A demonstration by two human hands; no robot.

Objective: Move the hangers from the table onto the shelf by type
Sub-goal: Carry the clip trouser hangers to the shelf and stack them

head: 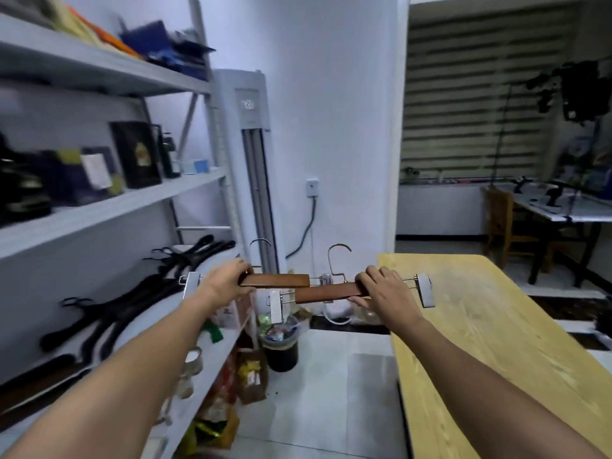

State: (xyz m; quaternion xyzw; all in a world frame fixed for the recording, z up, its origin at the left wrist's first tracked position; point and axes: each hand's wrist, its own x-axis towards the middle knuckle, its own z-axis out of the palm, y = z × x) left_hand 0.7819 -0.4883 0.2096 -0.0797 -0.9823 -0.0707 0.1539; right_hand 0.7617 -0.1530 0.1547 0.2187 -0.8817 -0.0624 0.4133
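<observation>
Each of the hands grasps one hanger: the left hand is curled over the bar of the left wooden clip hanger, and the right hand is curled over the right wooden clip hanger. Both hangers are in the air at twelve o'clock, hooks up, their bars overlapping in the middle. They sit between the desk at three o'clock and the shelf at nine o'clock. Black hangers lie on that shelf at about ten o'clock. The step in hand looks like the carry across. To do it well, swing both towards nine o'clock with the bars level, so the dangling metal clips do not snag each other. Lay the wooden pair on a bare patch apart from the black ones, hooks facing one way, before loosening either grip
</observation>
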